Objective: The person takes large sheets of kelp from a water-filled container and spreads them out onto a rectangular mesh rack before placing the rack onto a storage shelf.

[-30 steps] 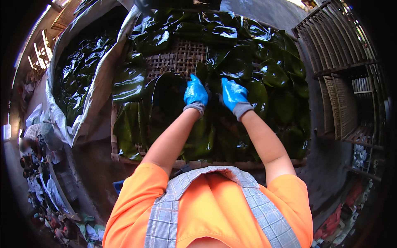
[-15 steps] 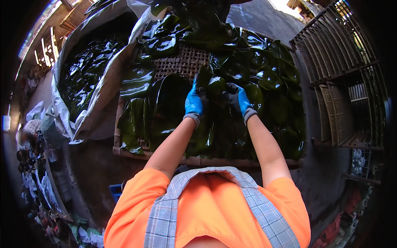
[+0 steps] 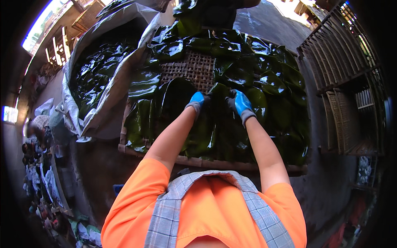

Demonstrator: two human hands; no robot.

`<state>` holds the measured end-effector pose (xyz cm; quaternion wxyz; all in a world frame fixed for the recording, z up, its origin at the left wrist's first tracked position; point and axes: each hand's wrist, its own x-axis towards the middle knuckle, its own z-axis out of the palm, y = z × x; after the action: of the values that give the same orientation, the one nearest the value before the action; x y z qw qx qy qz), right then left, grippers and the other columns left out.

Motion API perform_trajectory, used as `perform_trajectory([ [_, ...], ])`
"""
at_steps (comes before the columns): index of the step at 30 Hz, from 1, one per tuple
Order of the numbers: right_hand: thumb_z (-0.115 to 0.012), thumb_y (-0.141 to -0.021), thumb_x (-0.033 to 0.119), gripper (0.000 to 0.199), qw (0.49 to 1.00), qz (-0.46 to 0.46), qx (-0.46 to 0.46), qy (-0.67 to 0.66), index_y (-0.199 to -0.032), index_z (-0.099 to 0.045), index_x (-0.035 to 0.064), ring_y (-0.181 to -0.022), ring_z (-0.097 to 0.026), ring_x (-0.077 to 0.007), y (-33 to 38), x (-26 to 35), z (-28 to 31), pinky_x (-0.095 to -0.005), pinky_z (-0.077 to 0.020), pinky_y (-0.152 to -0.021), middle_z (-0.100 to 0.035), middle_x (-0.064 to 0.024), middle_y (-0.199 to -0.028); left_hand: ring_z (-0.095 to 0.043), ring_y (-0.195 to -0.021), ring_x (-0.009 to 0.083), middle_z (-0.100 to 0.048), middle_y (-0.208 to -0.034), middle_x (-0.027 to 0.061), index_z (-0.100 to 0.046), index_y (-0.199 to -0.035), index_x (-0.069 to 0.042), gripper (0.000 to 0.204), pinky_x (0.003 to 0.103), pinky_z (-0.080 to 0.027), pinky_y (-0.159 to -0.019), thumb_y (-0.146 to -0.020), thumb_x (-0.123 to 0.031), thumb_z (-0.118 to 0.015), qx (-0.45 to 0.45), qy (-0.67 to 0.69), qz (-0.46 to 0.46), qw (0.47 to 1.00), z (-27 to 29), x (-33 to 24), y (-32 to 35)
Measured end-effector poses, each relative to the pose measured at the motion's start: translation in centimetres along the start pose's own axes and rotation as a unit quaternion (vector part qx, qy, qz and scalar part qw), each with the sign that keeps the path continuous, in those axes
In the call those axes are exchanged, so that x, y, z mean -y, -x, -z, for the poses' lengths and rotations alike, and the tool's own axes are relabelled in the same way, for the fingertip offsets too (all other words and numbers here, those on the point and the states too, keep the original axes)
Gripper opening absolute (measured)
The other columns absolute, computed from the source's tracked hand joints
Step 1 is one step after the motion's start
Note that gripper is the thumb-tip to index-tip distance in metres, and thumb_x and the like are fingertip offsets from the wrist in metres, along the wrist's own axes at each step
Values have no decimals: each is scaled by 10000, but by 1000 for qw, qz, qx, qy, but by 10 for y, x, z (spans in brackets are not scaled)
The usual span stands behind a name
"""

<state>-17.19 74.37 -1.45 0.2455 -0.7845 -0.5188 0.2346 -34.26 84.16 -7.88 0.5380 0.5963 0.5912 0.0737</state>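
Sheet-laying looks in hand: left hand [image 3: 197, 100] and right hand [image 3: 241, 103] fingers seem pinched on one green sheet [image 3: 218, 91] over the woven tray [image 3: 188, 68]; next calls for even tension.

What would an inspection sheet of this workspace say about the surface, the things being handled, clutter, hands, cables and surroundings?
Surface: woven tray, its weave showing through a gap.
Job's things: glossy dark green sheets, overlapping across most of it.
Clutter: open white sack at the left, holding more glossy green pieces.
Hands: gloved left hand and gloved right hand, either side of one sheet; grip unclear.
Cables: nothing seen.
Surroundings: slatted rack at the right.
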Motion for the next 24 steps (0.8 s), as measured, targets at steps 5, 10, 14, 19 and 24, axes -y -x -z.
perform_trajectory([
  [5, -612, -764, 182, 251, 966, 102, -107, 211, -1006, -639, 123, -866, -624, -358, 2, 69, 1, -469, -506, -709, -618, -158, -975, -578, -1015, 412, -616, -1074, 226, -670, -1002, -56, 438, 462, -486, -832, -810, -443, -598, -60, -140, -22, 988, 10, -23, 27],
  [10, -543, -849, 177, 350, 991, 76, 59, 91, -1196, -564, 137, -1070, -558, -351, -40, 12, -49, -428, -446, -915, -593, -161, -1139, -582, -977, 397, -608, -1071, 217, -614, -1112, -58, 413, 456, -480, -823, -921, -358, -405, -76, -219, -156, 960, 53, -44, 89],
  [14, -542, -851, 26, 431, 994, 44, 78, -67, -1277, -493, 65, -735, -591, -201, -41, -11, -49, -331, -500, -676, -620, -95, -973, -631, -898, 245, -624, -1086, 168, -481, -1287, -65, 434, 344, -490, -818, -881, -170, -594, -184, 13, -305, 934, 161, -7, 147],
  [19, -493, -899, 24, 293, 970, 6, -81, -229, -1178, -556, -40, -795, -568, -146, -42, 16, -33, -251, -467, -773, -611, -67, -947, -664, -799, 273, -673, -908, 164, -619, -1049, -35, 305, 347, -514, -700, -869, -279, -592, -408, 26, -270, 872, 371, 154, 115],
  [24, -530, -874, -52, 330, 969, 109, -74, -209, -1202, -562, -35, -984, -583, -154, -36, 235, -95, -264, -454, -886, -616, -80, -1116, -642, -923, 326, -650, -1042, 170, -629, -1078, -62, 383, 402, -507, -787, -895, -372, -499, -431, -261, -21, 863, 557, 281, 78],
])
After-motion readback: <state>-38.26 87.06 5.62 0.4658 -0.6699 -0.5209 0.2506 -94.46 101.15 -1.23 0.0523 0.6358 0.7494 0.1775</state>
